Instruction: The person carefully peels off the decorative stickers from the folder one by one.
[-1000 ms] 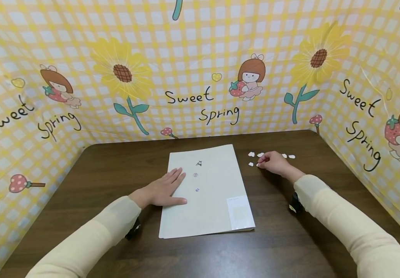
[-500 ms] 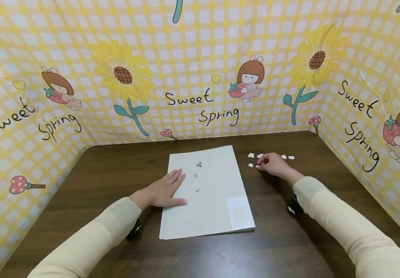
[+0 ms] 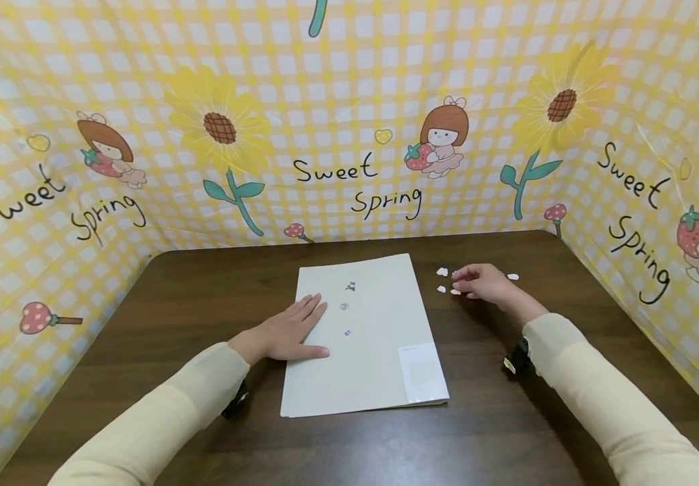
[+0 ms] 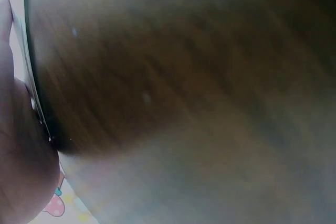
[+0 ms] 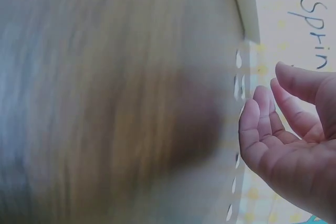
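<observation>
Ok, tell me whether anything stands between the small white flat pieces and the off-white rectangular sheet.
Nothing visible; only dark-brown wood-grain tabletop separates the nearest white pieces from the off-white sheet.

A person's right-hand grip (image 3: 486, 283) hides the middle of a row of white pieces (image 3: 442, 272) near the far right corner of the surface (image 3: 215, 290); print on a label (image 3: 420, 372) is illegibly small.

Tabletop (image 3: 361, 449) in all 3 views

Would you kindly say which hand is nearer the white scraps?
Right: the right hand is at the white scraps; the left hand lies farther off, across the left edge of the paper.
</observation>
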Action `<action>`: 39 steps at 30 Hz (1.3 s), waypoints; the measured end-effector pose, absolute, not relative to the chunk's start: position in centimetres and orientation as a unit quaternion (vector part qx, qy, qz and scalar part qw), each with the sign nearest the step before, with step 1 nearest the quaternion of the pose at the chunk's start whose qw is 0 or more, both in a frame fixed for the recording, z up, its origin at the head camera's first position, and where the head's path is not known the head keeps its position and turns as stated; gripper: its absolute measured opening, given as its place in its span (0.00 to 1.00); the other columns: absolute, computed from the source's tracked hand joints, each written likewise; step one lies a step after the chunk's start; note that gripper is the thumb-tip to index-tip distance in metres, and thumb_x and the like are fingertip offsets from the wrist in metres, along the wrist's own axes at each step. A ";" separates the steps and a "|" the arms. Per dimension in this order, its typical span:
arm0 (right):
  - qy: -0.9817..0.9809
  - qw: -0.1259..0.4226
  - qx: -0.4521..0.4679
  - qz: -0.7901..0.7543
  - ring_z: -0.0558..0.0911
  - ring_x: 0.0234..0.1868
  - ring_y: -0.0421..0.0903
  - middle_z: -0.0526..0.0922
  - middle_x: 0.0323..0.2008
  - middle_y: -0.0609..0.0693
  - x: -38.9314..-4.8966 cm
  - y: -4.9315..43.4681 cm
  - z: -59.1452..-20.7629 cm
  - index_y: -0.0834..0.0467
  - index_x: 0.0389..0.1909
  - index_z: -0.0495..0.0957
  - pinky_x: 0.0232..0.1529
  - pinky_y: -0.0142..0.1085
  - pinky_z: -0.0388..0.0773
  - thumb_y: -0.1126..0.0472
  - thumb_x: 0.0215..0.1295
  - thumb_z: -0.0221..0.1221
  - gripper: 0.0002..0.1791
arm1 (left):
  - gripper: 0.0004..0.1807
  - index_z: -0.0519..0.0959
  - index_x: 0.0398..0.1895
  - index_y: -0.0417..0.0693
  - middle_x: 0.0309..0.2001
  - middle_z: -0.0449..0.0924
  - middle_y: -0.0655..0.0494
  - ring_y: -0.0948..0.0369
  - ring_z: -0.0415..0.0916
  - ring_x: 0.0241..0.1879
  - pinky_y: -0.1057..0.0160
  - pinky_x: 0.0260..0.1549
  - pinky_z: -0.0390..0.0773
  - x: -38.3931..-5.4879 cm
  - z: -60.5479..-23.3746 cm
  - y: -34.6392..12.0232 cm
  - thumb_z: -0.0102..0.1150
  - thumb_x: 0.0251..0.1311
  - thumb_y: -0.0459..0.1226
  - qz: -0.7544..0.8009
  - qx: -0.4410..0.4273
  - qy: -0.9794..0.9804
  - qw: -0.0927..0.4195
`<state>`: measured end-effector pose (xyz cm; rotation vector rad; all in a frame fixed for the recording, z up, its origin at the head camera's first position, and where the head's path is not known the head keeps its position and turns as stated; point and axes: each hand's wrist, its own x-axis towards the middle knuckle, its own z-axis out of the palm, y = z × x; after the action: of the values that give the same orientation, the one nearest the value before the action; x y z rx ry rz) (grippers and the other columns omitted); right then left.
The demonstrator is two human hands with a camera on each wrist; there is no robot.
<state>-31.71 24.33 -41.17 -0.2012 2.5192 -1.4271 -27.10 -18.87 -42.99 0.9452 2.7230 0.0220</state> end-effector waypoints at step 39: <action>0.840 0.197 -0.143 -0.485 0.77 0.43 0.46 0.81 0.46 0.52 -34.4 8.5 -37.6 0.66 0.55 0.77 0.46 0.37 0.77 0.64 0.65 0.62 0.18 | 0.59 0.39 0.78 0.46 0.77 0.31 0.46 0.51 0.28 0.75 0.52 0.70 0.41 -27.2 -42.9 -18.8 0.37 0.56 0.75 0.003 0.313 0.939 0.145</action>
<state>-34.45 8.53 -37.58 -0.4015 2.3505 -1.3582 -27.24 -18.79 -42.93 0.9020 2.7035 0.0073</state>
